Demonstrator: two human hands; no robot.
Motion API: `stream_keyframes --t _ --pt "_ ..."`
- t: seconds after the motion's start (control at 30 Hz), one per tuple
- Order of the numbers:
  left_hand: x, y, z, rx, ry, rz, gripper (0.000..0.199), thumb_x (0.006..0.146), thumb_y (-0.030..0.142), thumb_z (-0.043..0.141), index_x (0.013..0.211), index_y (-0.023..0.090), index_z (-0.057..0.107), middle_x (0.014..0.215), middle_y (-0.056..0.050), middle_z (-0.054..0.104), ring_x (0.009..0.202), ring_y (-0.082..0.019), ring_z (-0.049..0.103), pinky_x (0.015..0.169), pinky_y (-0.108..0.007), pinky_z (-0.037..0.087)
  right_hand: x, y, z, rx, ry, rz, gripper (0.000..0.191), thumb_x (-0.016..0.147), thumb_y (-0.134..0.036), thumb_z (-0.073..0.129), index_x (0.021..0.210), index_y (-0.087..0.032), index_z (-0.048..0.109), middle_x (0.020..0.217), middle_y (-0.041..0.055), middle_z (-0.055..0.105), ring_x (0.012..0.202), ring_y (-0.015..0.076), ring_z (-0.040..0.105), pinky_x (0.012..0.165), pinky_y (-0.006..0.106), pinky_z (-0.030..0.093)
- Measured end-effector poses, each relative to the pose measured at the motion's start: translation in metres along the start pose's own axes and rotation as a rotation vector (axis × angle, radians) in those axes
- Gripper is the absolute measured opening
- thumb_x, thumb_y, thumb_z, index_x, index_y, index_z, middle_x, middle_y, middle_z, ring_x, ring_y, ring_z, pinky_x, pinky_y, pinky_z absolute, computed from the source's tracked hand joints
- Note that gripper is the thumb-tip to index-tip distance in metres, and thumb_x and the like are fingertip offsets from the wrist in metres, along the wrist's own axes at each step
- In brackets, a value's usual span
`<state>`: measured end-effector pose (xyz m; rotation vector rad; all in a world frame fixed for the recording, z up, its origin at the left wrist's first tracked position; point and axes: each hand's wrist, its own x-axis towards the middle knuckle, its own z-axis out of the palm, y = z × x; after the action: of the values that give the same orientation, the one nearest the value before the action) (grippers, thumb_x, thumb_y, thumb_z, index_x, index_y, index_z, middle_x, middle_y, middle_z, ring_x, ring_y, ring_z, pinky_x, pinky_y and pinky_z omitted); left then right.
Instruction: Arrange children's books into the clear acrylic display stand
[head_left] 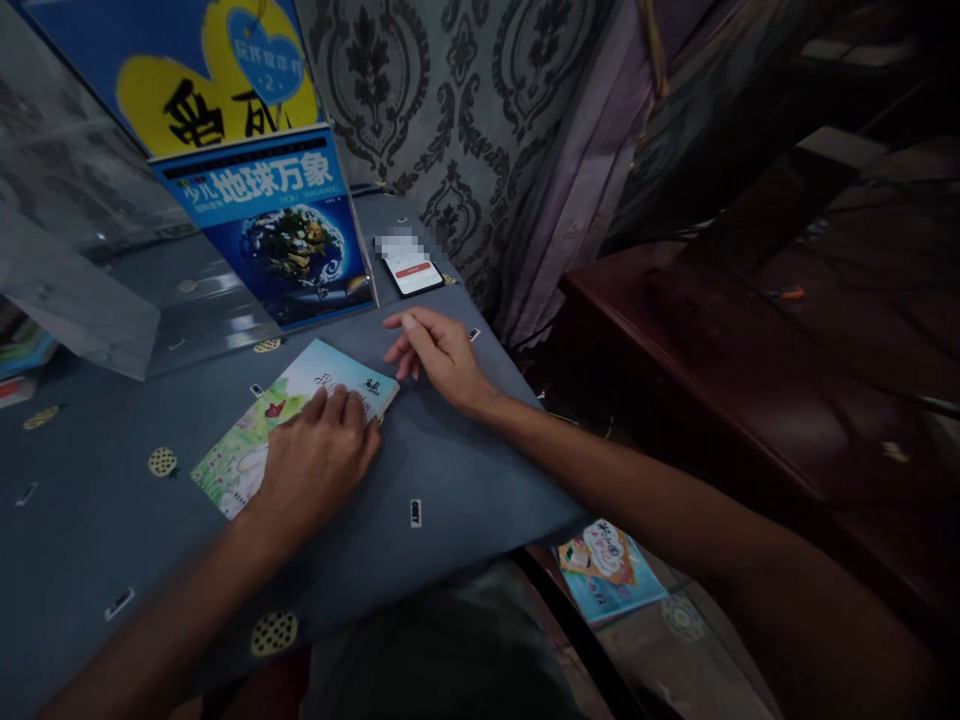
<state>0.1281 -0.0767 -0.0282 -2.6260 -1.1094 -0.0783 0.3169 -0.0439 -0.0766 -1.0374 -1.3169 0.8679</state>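
Note:
A thin picture book [251, 447] with a pale blue and green cover lies closed on the grey-blue tablecloth. My left hand [319, 447] rests palm down across its cover, fingers lying over the lower part of the title. Just off the book's right corner, my right hand [435, 360] hovers or rests near the table with loosely bent fingers and nothing in them. A blue book with a globe on its cover [289, 240] stands upright behind, in front of a larger yellow and blue book [180, 90].
A phone [412, 270] with a lit screen lies by the table's right edge. At left stands a clear plastic holder [90, 290] near more books. Another book [611, 570] is below the table edge. A dark red wooden piece of furniture [712, 370] stands at right.

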Motion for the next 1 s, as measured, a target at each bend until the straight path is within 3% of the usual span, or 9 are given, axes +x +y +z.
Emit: stream_keyframes --t 0.2,0.37,0.57,0.67,0.8,1.0 --pt "-0.003 0.0 0.008 0.023 0.078 0.041 0.036 0.099 0.025 0.044 0.108 0.005 0.072 0.111 -0.021 0.076 0.101 -0.035 0.074 0.071 -0.041 0.062 -0.008 -0.01 0.001 -0.193 -0.085 -0.071 0.036 0.106 -0.044 0.04 0.106 -0.018 0.064 0.076 -0.0015 0.067 0.057 0.0094 0.062 0.062 0.024 0.048" --pt "-0.005 0.0 0.011 0.052 0.12 0.052 0.037 0.1 0.025 0.043 0.11 0.004 0.072 0.113 -0.022 0.075 0.101 -0.035 0.074 0.07 -0.041 0.062 -0.011 -0.018 0.001 -0.416 -0.188 -0.071 0.031 0.107 -0.034 0.04 0.094 -0.017 0.063 0.074 -0.0012 0.067 0.063 0.0114 0.063 0.072 0.026 0.047" --pt "-0.004 0.0 0.007 0.043 0.07 0.04 0.035 0.101 0.03 0.047 0.108 0.007 0.071 0.109 -0.02 0.076 0.101 -0.035 0.074 0.069 -0.04 0.061 -0.01 -0.019 -0.004 -0.359 -0.152 -0.088 0.034 0.106 -0.035 0.04 0.101 -0.015 0.066 0.076 -0.0004 0.067 0.062 0.0115 0.061 0.07 0.026 0.047" --pt "-0.004 0.0 0.007 0.036 0.065 0.03 0.035 0.102 0.03 0.046 0.11 0.007 0.071 0.111 -0.021 0.076 0.103 -0.035 0.073 0.071 -0.04 0.061 -0.017 -0.018 -0.015 -0.474 -0.129 -0.149 0.03 0.104 -0.03 0.043 0.107 -0.015 0.069 0.081 0.0022 0.068 0.07 0.0145 0.063 0.073 0.028 0.047" --pt "-0.005 0.0 0.009 0.018 0.054 0.008 0.034 0.102 0.03 0.046 0.112 0.008 0.07 0.115 -0.021 0.075 0.106 -0.034 0.072 0.074 -0.039 0.06 -0.037 -0.015 -0.029 -0.763 -0.287 -0.29 0.03 0.1 -0.02 0.045 0.114 -0.016 0.071 0.096 0.0087 0.066 0.088 0.0203 0.06 0.08 0.032 0.047" --pt "-0.004 0.002 0.01 0.027 0.036 0.003 0.035 0.102 0.03 0.046 0.113 0.007 0.07 0.117 -0.022 0.074 0.107 -0.035 0.072 0.075 -0.041 0.061 -0.053 -0.015 -0.028 -1.104 -0.461 -0.387 0.039 0.098 -0.012 0.045 0.131 -0.017 0.064 0.105 0.0118 0.063 0.095 0.0244 0.052 0.08 0.038 0.043"
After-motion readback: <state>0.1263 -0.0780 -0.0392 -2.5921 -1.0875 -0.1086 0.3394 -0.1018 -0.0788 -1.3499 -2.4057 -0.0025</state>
